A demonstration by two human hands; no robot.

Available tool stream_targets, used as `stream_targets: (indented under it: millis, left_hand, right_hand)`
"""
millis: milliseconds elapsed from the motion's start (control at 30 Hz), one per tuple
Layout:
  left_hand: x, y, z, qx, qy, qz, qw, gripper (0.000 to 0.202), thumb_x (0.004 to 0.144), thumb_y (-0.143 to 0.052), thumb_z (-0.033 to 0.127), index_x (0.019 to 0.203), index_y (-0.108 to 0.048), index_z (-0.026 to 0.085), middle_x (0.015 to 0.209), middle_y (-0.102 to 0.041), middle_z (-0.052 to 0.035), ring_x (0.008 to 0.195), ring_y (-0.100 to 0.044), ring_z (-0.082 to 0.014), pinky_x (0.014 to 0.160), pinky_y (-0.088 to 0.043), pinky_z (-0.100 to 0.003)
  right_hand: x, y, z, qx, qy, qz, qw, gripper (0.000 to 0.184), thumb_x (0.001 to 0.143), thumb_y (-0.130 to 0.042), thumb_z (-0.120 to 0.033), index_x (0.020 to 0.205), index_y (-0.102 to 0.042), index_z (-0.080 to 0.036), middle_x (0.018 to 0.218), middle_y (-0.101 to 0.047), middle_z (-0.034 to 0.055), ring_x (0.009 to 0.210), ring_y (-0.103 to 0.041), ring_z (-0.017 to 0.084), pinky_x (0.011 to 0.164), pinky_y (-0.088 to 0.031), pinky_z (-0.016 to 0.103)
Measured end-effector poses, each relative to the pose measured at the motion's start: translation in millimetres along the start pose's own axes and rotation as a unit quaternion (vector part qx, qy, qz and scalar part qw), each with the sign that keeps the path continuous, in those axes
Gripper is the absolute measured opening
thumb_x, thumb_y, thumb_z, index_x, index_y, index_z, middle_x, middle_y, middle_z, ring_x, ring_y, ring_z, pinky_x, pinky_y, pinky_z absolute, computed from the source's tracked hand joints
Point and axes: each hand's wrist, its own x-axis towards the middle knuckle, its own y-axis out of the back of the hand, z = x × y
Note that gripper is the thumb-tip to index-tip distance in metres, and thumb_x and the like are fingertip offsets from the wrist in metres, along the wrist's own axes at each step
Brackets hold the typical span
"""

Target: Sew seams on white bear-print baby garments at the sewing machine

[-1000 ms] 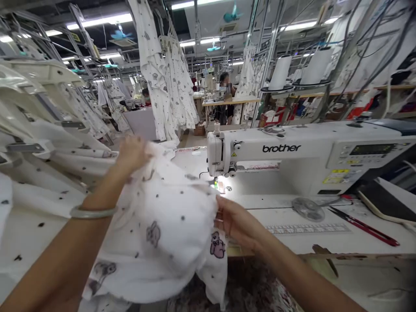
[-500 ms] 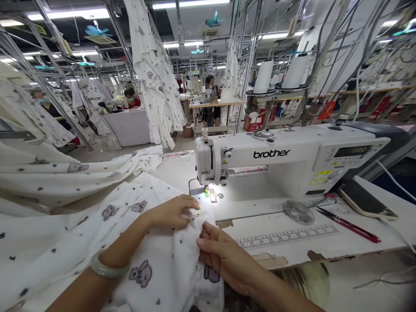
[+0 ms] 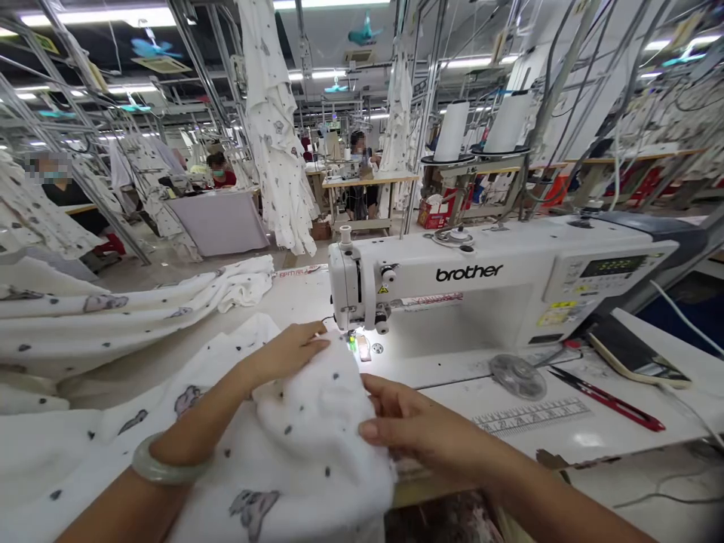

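A white printed fabric piece [image 3: 299,430] with small grey and pink animal motifs lies bunched on the sewing table in front of me. My left hand [image 3: 286,354] rests flat on its far edge, fingers stretched toward the lit needle area [image 3: 356,343] of the white Brother sewing machine [image 3: 486,283]. My right hand [image 3: 412,430] presses on the fabric's right edge, fingers together over the cloth, a little short of the needle. A pale bangle sits on my left wrist.
Red-handled scissors [image 3: 608,398] and a clear bobbin disc [image 3: 517,375] lie on the table at right, near a printed ruler [image 3: 532,415]. More printed cloth [image 3: 141,305] is piled at left. Garments hang overhead; other people sit at distant tables.
The fabric came down from mid-air onto the table. Both hands moved it forward toward the needle, and the left hand now lies flat on it.
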Motion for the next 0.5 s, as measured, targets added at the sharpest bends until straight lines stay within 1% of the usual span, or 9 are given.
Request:
stream_targets:
  millis: [67,100,167,233,300,400,433,467,500]
  left_hand:
    - [10.5,-10.3,1.5,0.013,0.010,-0.014,1.000,0.020,0.080,-0.057,0.038,0.072,-0.051,0.021,0.068,-0.055,0.0017,0.063,-0.049,-0.0161,0.057,-0.035,-0.026]
    - [15.9,-15.5,1.3,0.015,0.013,-0.022,1.000,0.020,0.078,-0.058,0.036,0.068,-0.048,0.021,0.064,-0.052,0.0028,0.059,-0.046,-0.0150,0.055,-0.033,-0.026]
    - [26.3,-23.9,0.0,0.016,0.018,-0.034,0.999,0.023,0.075,-0.058,0.032,0.062,-0.042,0.021,0.059,-0.045,0.0044,0.054,-0.043,-0.0130,0.052,-0.030,-0.025]
    - [35.3,-28.2,-1.8,0.013,0.026,-0.039,0.999,0.027,0.073,-0.058,0.032,0.059,-0.038,0.021,0.056,-0.041,0.0050,0.051,-0.042,-0.0120,0.050,-0.029,-0.024]
    - [42.4,-29.4,-3.7,0.010,0.042,-0.043,0.998,0.031,0.073,-0.058,0.034,0.056,-0.035,0.021,0.053,-0.040,0.0052,0.048,-0.041,-0.0117,0.047,-0.028,-0.024]
    - [48.7,-29.8,-6.6,0.007,0.063,-0.044,0.997,0.036,0.071,-0.061,0.039,0.055,-0.034,0.022,0.048,-0.038,0.0060,0.044,-0.037,-0.0105,0.045,-0.026,-0.024]
    - [49.7,-30.4,-7.6,0.006,0.065,-0.038,0.997,0.036,0.071,-0.062,0.040,0.055,-0.035,0.021,0.048,-0.038,0.0064,0.044,-0.036,-0.0099,0.045,-0.025,-0.024]
    - [50.4,-31.4,-8.7,0.004,0.066,-0.029,0.997,0.036,0.071,-0.062,0.040,0.056,-0.036,0.021,0.049,-0.037,0.0067,0.045,-0.035,-0.0094,0.046,-0.025,-0.024]
    - [50.8,-32.8,-9.9,0.001,0.066,-0.015,0.998,0.034,0.073,-0.061,0.040,0.057,-0.037,0.021,0.050,-0.036,0.0068,0.047,-0.034,-0.0093,0.047,-0.025,-0.024]
  right_hand:
    - [3.6,20.9,-1.0,-0.153,0.015,0.028,0.988,0.051,0.081,-0.070,-0.024,0.128,-0.052,-0.019,0.108,-0.061,0.0067,0.090,-0.060,0.016,0.081,-0.048,0.028]
    - [5.6,30.0,-1.1,-0.231,0.019,0.046,0.972,0.049,0.082,-0.065,-0.020,0.129,-0.050,-0.020,0.110,-0.060,0.0072,0.089,-0.060,0.015,0.078,-0.048,0.027]
    - [10.0,44.5,-2.7,-0.371,0.029,0.067,0.926,0.049,0.085,-0.056,-0.013,0.133,-0.045,-0.021,0.112,-0.059,0.0080,0.086,-0.060,0.015,0.072,-0.048,0.026]
    - [15.8,54.8,-7.0,-0.499,0.070,0.044,0.862,0.049,0.089,-0.048,-0.007,0.134,-0.043,-0.022,0.113,-0.060,0.0080,0.087,-0.061,0.015,0.072,-0.048,0.025]
    - [24.5,63.6,-12.2,-0.636,0.144,-0.017,0.758,0.043,0.090,-0.048,-0.004,0.130,-0.047,-0.019,0.108,-0.063,0.0078,0.088,-0.061,0.016,0.074,-0.047,0.026]
    - [40.8,77.7,-15.8,-0.802,0.245,-0.102,0.534,0.020,0.092,-0.050,-0.004,0.108,-0.058,-0.012,0.087,-0.064,0.0065,0.078,-0.058,0.017,0.065,-0.043,0.028]
    - [45.8,82.5,-15.1,-0.830,0.275,-0.109,0.472,0.016,0.093,-0.048,-0.005,0.104,-0.059,-0.011,0.082,-0.062,0.0056,0.073,-0.056,0.017,0.062,-0.041,0.028]
    - [50.1,87.2,-13.6,-0.845,0.304,-0.103,0.427,0.016,0.095,-0.046,-0.005,0.103,-0.059,-0.010,0.079,-0.061,0.0049,0.070,-0.055,0.017,0.060,-0.040,0.028]
    - [53.4,91.6,-11.4,-0.851,0.328,-0.087,0.402,0.017,0.097,-0.044,-0.006,0.104,-0.059,-0.010,0.080,-0.061,0.0050,0.070,-0.055,0.016,0.060,-0.040,0.028]
